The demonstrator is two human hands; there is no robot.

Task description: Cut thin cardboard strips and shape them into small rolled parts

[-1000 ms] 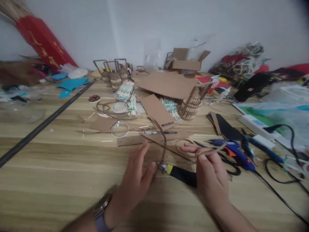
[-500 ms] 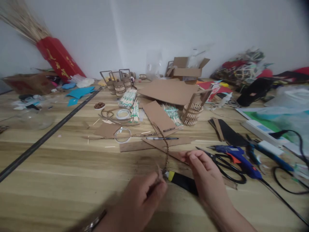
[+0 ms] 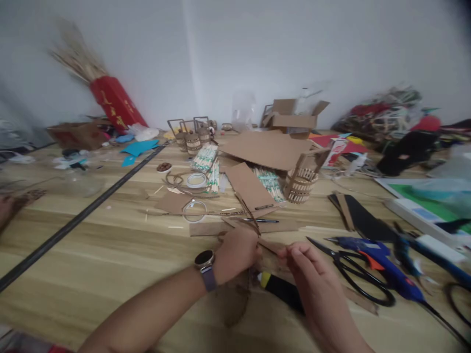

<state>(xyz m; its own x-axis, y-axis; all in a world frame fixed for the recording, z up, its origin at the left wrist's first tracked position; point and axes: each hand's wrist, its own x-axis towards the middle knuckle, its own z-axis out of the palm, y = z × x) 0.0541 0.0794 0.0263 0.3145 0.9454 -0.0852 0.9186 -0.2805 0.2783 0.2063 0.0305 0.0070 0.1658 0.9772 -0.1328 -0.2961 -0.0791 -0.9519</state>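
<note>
My left hand point(image 3: 237, 252), with a watch point(image 3: 204, 260) on its wrist, is closed at the middle of the table; its fingertips are partly hidden. A narrow brown cardboard strip point(image 3: 270, 246) runs from there to my right hand point(image 3: 311, 277), whose thumb and fingers pinch its near end. Beneath the hands lies a tool with a black handle and a yellow collar point(image 3: 281, 289). A blurred brown strip or its shadow shows below my left wrist. Black scissors point(image 3: 362, 274) rest just right of my right hand.
A blue glue gun point(image 3: 379, 255) lies beyond the scissors. Ahead are a cardboard sheet point(image 3: 265, 147), a slatted bucket point(image 3: 301, 184), bundled sticks point(image 3: 204, 157), tape rolls point(image 3: 196, 180) and a pen point(image 3: 261, 220). A dark rod point(image 3: 88, 211) crosses the left. Another person's hand point(image 3: 5, 208) shows at the left edge.
My left hand has moved forward and turned over, now with the watch facing up, close to my right hand. The view has shifted left, bringing another person's hand in at the edge.
</note>
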